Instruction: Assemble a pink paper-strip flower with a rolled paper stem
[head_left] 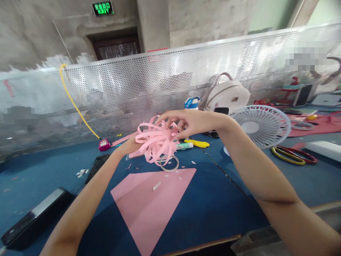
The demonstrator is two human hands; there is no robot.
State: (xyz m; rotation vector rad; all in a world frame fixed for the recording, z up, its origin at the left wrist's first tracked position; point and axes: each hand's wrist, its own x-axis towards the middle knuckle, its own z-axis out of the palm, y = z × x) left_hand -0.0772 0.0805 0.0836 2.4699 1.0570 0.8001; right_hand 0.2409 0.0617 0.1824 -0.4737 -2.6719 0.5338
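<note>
A pink paper-loop flower (154, 140), made of many curled strips, is between my two hands above the table. My left hand (131, 145) grips it from the left, its fingers mostly hidden behind the loops. From above and the right, my right hand (183, 122) reaches over it, with thumb and bent fingers closed on the strips near its right side. Just below the flower lies a roll of tape (170, 169). A flat pink paper sheet (154, 209) is nearer to me, with small white scraps on it. Behind the flower lies a glue stick (185, 146).
A yellow utility knife (198, 143) lies right of the glue stick. A white fan (259, 126) and scissors (290, 156) are further right. At the back stand a white bag (227, 96) and a perforated metal screen (149, 85). A black device (34, 217) lies at left.
</note>
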